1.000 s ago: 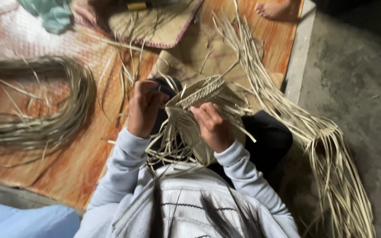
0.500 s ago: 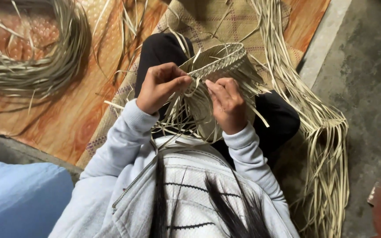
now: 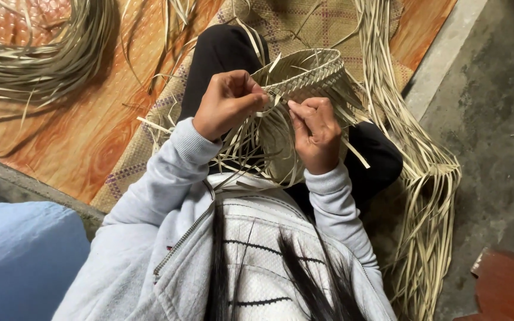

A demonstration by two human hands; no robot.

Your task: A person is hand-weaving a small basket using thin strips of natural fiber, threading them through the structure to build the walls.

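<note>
Fig.: woven basket piece (image 3: 304, 74), held over the lap w/ its plaited rim at 12 o'clock, now sits higher and nearer the camera than a second ago. Left hand (image 3: 227, 104) is pinched closed on a loose strip (image 3: 269, 98) at the rim. Right hand (image 3: 315, 134), at 3 o'clock of it, is curled tight on the weave. Grip is unchanged, so plaiting seems ongoing along the rim; spare strips (image 3: 429, 196) lie at 4 o'clock on the mat (image 3: 90, 137).

The fingertips of the left hand (image 3: 228, 102) are curled inward and concealed, so the strip pinched there cannot be made out, and the lower wall of the woven basket (image 3: 302, 74) is covered by both hands. The coil of strips (image 3: 43, 56) is cut off by the top and left edges, and the reddish wooden object (image 3: 507, 285) by the bottom right corner
</note>
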